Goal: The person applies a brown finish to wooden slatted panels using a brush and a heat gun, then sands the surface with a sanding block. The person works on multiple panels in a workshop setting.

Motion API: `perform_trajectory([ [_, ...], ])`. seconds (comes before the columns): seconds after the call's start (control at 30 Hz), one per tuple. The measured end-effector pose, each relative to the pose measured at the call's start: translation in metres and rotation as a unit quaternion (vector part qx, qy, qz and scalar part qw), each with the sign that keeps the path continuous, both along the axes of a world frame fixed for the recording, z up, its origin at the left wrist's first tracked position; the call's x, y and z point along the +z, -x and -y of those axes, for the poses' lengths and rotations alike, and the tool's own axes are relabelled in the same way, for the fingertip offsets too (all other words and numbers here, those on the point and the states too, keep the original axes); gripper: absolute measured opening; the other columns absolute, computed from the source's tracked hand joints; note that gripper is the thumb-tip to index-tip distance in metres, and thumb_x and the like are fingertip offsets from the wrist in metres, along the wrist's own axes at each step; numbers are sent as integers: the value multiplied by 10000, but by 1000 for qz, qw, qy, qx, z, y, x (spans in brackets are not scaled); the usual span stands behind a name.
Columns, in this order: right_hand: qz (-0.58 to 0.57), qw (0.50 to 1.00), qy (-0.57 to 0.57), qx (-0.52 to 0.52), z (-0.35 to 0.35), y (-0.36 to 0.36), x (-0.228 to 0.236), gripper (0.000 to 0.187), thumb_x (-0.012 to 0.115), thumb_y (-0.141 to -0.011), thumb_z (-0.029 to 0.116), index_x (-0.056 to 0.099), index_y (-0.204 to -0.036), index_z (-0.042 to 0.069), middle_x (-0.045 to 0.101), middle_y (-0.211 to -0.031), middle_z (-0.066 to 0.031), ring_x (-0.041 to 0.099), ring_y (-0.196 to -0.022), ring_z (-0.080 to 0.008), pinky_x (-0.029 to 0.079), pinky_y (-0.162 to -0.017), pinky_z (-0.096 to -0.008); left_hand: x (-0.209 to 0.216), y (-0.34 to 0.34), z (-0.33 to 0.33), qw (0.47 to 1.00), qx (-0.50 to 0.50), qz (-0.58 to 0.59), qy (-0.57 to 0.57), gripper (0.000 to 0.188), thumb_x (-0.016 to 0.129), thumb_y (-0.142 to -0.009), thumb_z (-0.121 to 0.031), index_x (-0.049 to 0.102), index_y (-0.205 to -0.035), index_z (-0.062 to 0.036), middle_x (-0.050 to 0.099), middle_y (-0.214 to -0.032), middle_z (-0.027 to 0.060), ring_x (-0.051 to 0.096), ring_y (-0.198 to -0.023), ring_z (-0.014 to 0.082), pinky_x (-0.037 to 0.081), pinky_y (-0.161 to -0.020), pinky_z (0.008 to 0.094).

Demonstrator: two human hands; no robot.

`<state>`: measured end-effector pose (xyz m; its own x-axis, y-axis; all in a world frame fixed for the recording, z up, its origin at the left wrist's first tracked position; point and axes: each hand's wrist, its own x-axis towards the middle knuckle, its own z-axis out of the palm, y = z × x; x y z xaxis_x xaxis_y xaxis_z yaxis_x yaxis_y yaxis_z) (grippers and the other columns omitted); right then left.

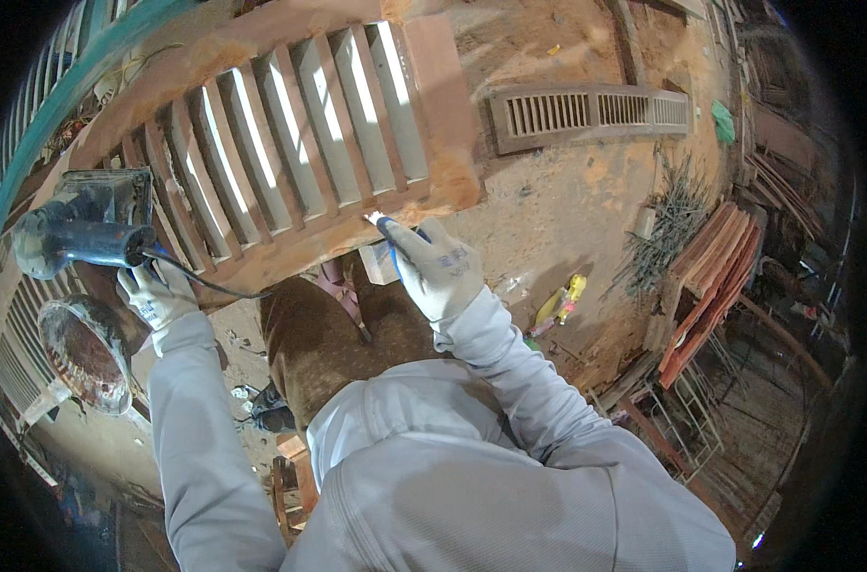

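Note:
A slatted wooden panel (262,243) with a reddish-brown frame lies in front of me. My right hand (443,272), in a white glove, is at its near edge, closed around a pale block-shaped piece (380,264). The index finger points at the frame, with blue near its tip. My left hand (157,294), also gloved, has its fingers apart at the panel's near left edge. Just beyond it sits a dark blue power tool (95,240), apparently a sander, with a black cord (209,281). Whether the left fingers touch the tool is unclear.
A dusty round basin (85,353) stands at left. Farther off lies another slatted panel (596,112). At right are a twig heap (677,224), stacked reddish boards (710,276) and a metal rack (691,410). A yellow-and-pink item (559,303) lies on the ground.

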<state>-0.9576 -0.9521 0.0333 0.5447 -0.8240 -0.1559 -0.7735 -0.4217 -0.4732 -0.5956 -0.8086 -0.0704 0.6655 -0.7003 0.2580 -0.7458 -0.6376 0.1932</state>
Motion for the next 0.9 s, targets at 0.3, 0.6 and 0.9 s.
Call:
perform_trajectory([
  [0.3,-24,999,35,-35,16,23,-20,390,680,-875,138,668,-1256,219,587,-848,-75,627,-677,-298,505,-604,-420,-3,-1,-3,999,22,-5,-23,421,619,-865,-163,602,-1211,77,529,-1260,392,554,-1134,519,483,-959,518],
  [0.6,5,999,0,-52,24,19,3,397,684,-876,151,656,-1267,214,593,-875,-80,654,-725,-291,520,-626,-408,-10,-6,-9,1000,4,0,-8,432,626,-868,-207,609,-1247,0,525,-1261,372,534,-1121,530,476,-938,560],
  [0.9,50,997,-15,-62,24,23,-2,427,680,-882,133,642,-1296,229,549,-830,-78,627,-692,-299,509,-616,-417,-4,-3,-7,999,29,-8,-40,469,635,-860,-179,589,-1261,59,516,-1294,397,539,-1160,525,471,-990,530],
])
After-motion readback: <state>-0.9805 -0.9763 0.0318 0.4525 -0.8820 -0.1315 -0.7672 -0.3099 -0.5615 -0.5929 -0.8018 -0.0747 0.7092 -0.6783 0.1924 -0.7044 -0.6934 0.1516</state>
